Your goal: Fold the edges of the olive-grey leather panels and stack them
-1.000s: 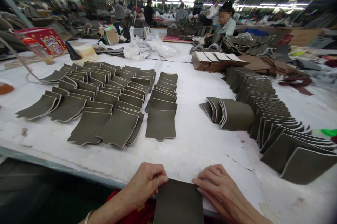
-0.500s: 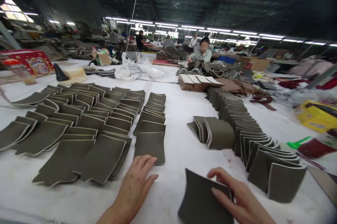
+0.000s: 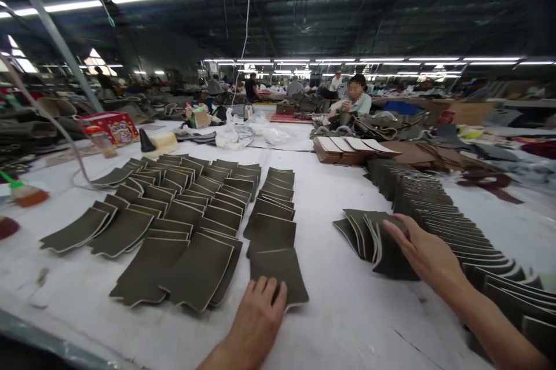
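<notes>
Olive-grey cut leather pieces with pale edges lie in overlapping rows (image 3: pixel 186 213) on the white table (image 3: pixel 339 312). My left hand (image 3: pixel 258 321) rests open, with its fingers flat on the near edge of the closest piece (image 3: pixel 278 268) in the right-hand column. My right hand (image 3: pixel 423 251) reaches out to a small stack of curved pieces (image 3: pixel 365 234). Its fingers are stretched out over the top piece (image 3: pixel 391 260) of that stack; the thumb is hidden.
A long row of upright dark pieces (image 3: pixel 434 213) runs along the right. Tan pieces (image 3: pixel 347 147) are stacked behind it. A red box (image 3: pixel 110 127) and a brush (image 3: pixel 24 193) sit at the left. A person (image 3: pixel 356 101) works across the table.
My right hand carried the dark piece from near the table's front edge forward onto the small curved stack. My left hand slid forward onto the nearest piece of the column. The view tilted up.
</notes>
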Tool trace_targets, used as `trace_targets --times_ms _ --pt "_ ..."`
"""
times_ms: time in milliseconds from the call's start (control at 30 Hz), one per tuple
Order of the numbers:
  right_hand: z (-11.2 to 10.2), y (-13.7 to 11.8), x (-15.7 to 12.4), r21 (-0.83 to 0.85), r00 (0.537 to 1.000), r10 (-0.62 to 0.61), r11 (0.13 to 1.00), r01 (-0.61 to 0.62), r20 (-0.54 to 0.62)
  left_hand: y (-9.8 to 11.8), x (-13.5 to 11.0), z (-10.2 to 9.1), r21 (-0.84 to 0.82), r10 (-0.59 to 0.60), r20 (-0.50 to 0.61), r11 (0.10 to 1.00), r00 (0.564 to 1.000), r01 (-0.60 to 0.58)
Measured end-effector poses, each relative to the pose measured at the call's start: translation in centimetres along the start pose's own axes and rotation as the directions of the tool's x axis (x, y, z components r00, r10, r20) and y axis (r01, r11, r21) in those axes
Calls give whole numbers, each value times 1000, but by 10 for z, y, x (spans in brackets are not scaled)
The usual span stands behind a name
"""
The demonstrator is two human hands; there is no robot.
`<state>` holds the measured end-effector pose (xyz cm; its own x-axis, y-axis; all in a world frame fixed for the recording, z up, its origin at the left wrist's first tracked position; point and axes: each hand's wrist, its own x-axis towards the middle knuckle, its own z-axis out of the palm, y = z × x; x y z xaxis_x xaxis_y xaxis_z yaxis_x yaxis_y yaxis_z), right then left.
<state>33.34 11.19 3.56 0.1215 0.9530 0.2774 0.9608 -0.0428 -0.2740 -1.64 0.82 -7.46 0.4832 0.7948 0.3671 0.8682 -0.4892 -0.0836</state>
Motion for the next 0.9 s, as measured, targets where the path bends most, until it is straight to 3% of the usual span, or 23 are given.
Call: trace_targets --times_ms 100,167,267,367,467,567,633,700,767,900 --pt "16 -25 -15 186 998 -61 981 54 34 12 -20 4 -55 129 -264 987 956 -149" --pt "31 -49 -42 322 977 -156 941 102 144 21 -32 5 -54 148 -368 982 918 -180" --pt "60 -86 -85 505 881 -328 854 123 342 33 -45 7 -67 154 -395 978 906 -195" --pt "81 -108 -109 572 827 -350 819 41 441 37 -53 7 -120 163 -412 966 897 -230" --pt "85 -113 -113 627 784 -367 778 -38 502 30 -50 -4 -339 51 -382 921 923 -192" --pt "78 -113 -117 697 723 -422 708 -114 547 13 -34 -30 -597 -198 -162 799 967 63" --pt "73 -114 -123 728 675 -455 661 -181 581 0 -18 -50 -632 -334 40 721 942 282" --pt "70 -115 -130 743 640 -474 625 -238 604 -10 -2 -65 -639 -328 277 639 903 428" --pt "68 -117 -135 752 624 -485 601 -270 612 -16 7 -72 -655 -257 487 525 835 543" --pt "67 -117 -144 756 603 -497 579 -305 624 -21 9 -69 -652 -130 691 315 711 690"
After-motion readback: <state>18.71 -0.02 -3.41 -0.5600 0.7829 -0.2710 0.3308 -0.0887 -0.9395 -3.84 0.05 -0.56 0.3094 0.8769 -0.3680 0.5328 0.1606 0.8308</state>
